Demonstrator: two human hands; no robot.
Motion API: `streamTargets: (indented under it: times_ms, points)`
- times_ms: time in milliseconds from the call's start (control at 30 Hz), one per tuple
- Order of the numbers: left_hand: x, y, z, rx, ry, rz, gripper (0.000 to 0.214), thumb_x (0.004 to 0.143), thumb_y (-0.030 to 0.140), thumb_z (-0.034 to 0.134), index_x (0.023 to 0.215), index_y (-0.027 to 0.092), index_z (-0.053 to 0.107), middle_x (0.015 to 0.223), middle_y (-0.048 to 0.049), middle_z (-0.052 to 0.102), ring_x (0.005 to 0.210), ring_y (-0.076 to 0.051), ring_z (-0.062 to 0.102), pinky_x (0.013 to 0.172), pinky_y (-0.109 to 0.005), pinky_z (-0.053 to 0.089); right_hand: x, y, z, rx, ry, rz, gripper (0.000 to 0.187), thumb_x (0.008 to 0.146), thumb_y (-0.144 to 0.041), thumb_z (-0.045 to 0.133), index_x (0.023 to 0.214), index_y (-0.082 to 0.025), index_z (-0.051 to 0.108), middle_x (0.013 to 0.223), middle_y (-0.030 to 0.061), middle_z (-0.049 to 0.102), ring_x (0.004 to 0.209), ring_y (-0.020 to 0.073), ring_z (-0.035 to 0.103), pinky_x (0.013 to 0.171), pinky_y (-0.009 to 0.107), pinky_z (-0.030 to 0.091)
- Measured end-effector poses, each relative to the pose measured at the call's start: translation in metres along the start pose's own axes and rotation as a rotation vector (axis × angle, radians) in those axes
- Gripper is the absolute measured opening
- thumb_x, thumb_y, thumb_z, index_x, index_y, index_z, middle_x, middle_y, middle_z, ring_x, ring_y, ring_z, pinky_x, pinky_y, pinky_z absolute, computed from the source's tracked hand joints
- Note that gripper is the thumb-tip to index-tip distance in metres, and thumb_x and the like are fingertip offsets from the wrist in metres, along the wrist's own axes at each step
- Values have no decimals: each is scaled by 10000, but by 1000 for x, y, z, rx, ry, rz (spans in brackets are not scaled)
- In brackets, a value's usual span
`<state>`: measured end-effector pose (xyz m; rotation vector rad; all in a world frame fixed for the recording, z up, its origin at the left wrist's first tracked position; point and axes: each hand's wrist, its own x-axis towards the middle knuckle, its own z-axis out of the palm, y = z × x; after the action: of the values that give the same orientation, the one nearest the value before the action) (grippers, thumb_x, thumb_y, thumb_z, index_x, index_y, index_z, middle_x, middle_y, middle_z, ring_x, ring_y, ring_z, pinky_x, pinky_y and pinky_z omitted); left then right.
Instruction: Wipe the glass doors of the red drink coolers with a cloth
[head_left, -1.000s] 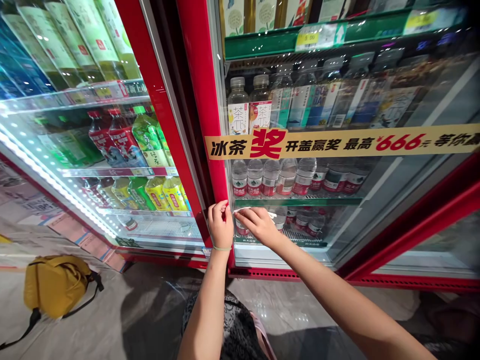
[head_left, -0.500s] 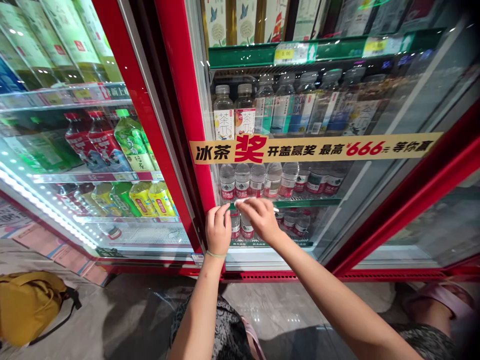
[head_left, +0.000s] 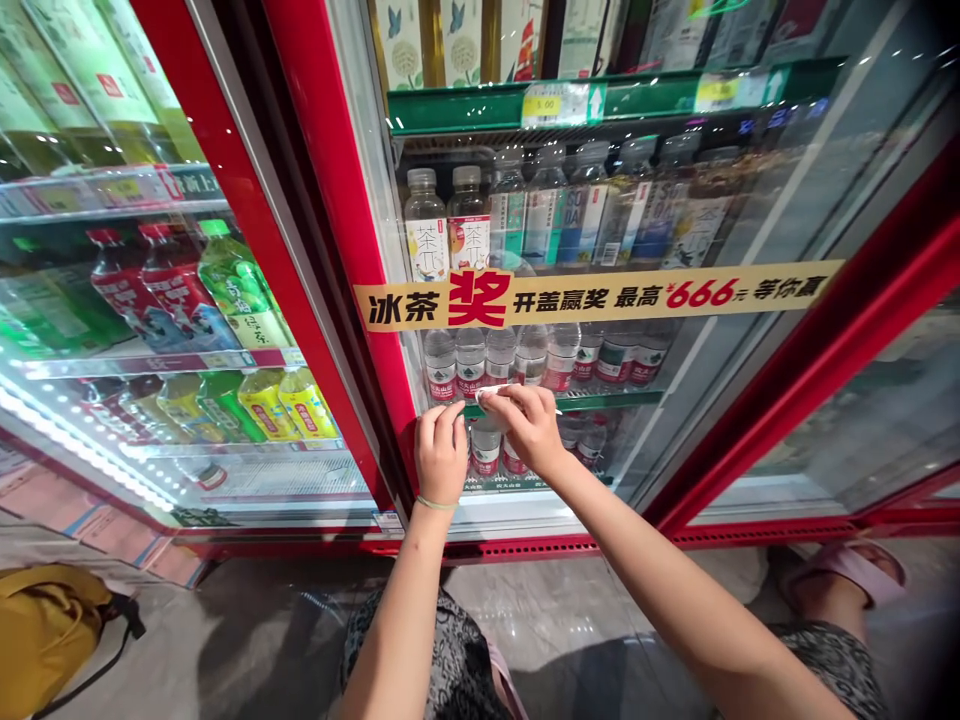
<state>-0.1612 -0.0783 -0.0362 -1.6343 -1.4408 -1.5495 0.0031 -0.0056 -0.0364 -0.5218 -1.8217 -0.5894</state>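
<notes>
My right hand (head_left: 531, 425) is closed on a white tissue (head_left: 491, 391), which it presses to the glass door (head_left: 592, 390) just below the yellow lettered strip (head_left: 600, 295). A thin white end shows on the right side of the fingers. My left hand (head_left: 441, 452) rests at the left edge of the same door, against the red frame (head_left: 367, 250), its fingers bent forward and no object visible in it. Behind the glass, near both hands, stand clear water bottles (head_left: 470, 365) with red labels.
A second fridge with a red frame (head_left: 247, 200) and bottled drinks (head_left: 169, 285) stands on the left. Further right is another red door frame (head_left: 787, 390). A yellow backpack (head_left: 52, 630) lies on the floor at lower left. A foot in a pink sandal (head_left: 862, 578) shows at lower right.
The view has shifted a little, so the fridge appears further left. My right hand and the tissue have moved slightly right and up across the glass. My left hand stays near the door's edge.
</notes>
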Motion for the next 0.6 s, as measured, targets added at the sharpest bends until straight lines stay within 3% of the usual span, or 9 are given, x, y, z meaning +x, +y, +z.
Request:
streamTargets:
  times_ms: [233, 367, 433, 600]
  points:
    - [-5, 1, 4, 30, -32, 29, 262, 1021, 221, 522, 1215, 211, 698, 1080, -95, 669, 1043, -189, 656, 975, -354, 539, -25, 11, -10, 10, -130, -177, 429, 932, -132, 700, 1336, -273, 677, 1116, 45, 735, 1078, 185, 605, 939, 306, 508]
    - [-7, 5, 8, 33, -54, 58, 270, 1023, 226, 522, 1221, 225, 705, 1077, -92, 674, 1035, -187, 662, 957, -345, 536, -10, 22, -6, -51, -51, 19, 489, 928, -209, 730, 1385, -359, 643, 1174, 56, 702, 1122, 213, 585, 983, 359, 495]
    - [-6, 7, 11, 49, -51, 71, 267, 1021, 228, 529, 1217, 233, 710, 1073, -88, 681, 1024, -187, 665, 951, -343, 533, -15, 25, -7, -56, -28, 36, 490, 913, -198, 746, 1369, -354, 656, 1153, 59, 694, 1111, 216, 584, 970, 352, 496]
    - [-5, 13, 18, 84, -40, 122, 279, 1011, 197, 544, 1239, 230, 701, 1062, -86, 684, 1007, -187, 656, 949, -337, 518, -40, 33, -22, -83, -86, -164, 401, 912, -117, 721, 1271, -295, 708, 1084, 40, 707, 1052, 184, 592, 936, 298, 488]
